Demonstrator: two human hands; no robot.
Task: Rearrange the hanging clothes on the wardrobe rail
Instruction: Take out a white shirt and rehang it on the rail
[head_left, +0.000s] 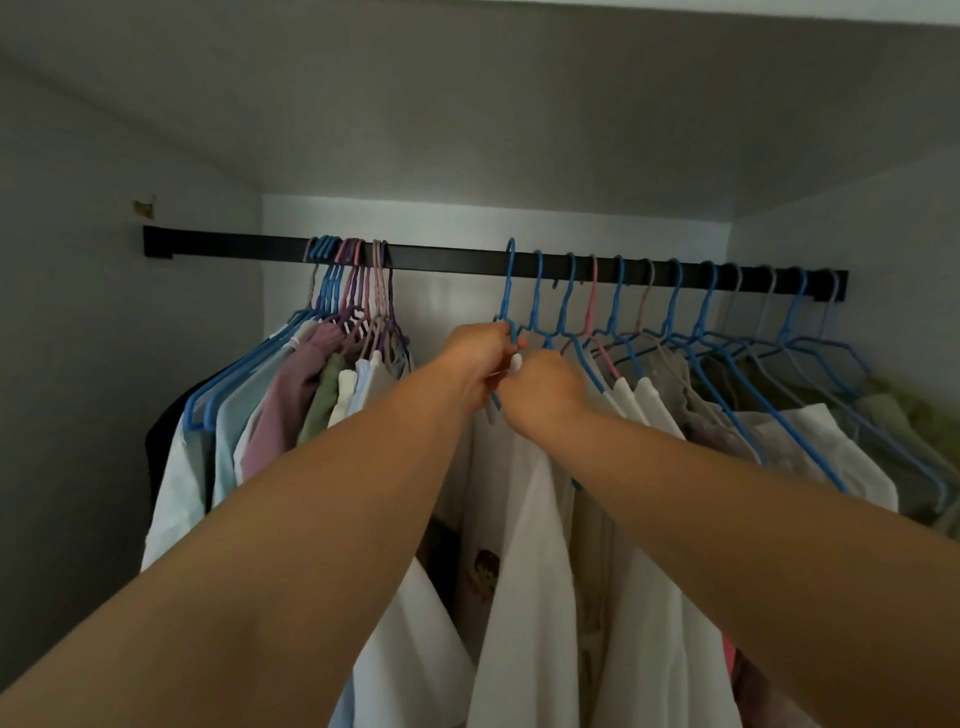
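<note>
Both hands meet at the first blue hanger (510, 291) of the spread-out group on the rail (447, 255), the left hand (480, 358) gripping its neck and the right hand (543, 387) pinching below, likely to steady its white shirt (524, 571) for sliding toward the bunched clothes (291, 395).

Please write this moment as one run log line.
left hand: grips blue hanger | right hand: holds same hanger | rail: gap left of it

Dim, flat light; the back wall (457, 218) glows brightest, the left side lies in shadow. Wide-angle bending at the edges; clothes (904, 415) at far right are blurred.
</note>
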